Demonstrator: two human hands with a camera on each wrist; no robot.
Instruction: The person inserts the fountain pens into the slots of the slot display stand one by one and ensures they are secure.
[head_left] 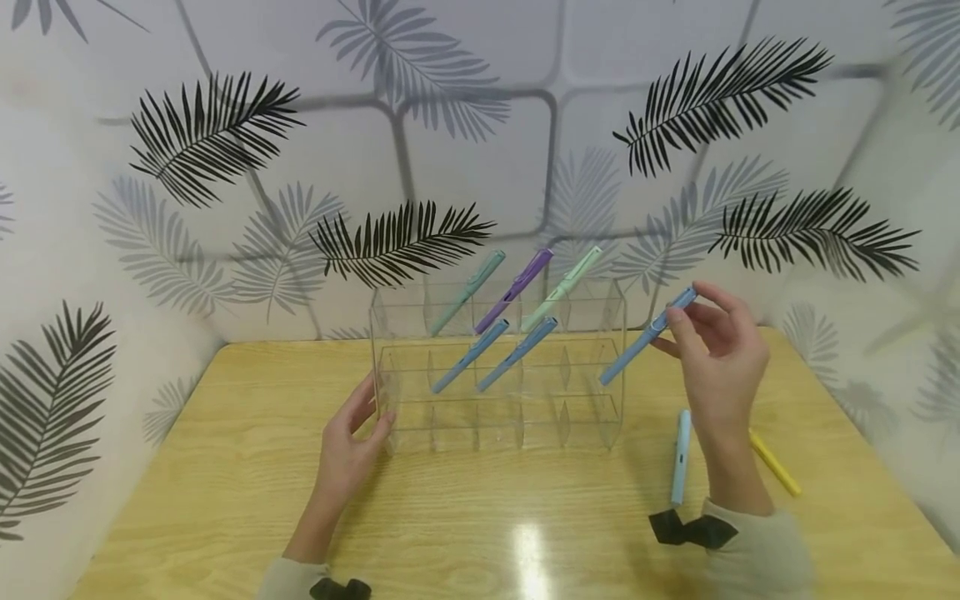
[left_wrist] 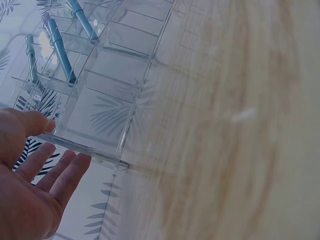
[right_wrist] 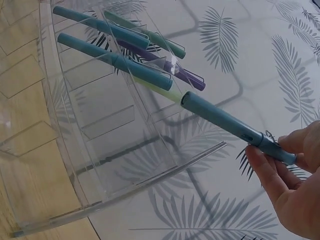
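A clear acrylic pen rack (head_left: pixel 498 433) with tiered compartments stands on the table. My left hand (head_left: pixel 356 429) grips its left side panel, thumb at the front edge and fingers along the outside. My right hand (head_left: pixel 720 346) pinches a blue pen (head_left: pixel 637 346) near its capped end, with the other end slanting down toward the rack's right side. In the rack's top row lean a teal pen (head_left: pixel 468 292), a purple pen (head_left: pixel 513 292) and a pale green pen (head_left: pixel 562 287). One tier lower lean two blue pens, a left one (head_left: pixel 471 356) and a right one (head_left: pixel 517 354).
A light blue pen (head_left: pixel 681 458) lies on the wooden table (head_left: pixel 247 500) below my right hand. Right of my forearm lies a yellow pen (head_left: pixel 776 464), partly hidden. Close behind the rack rises a wall (head_left: pixel 480 175) with a leaf pattern.
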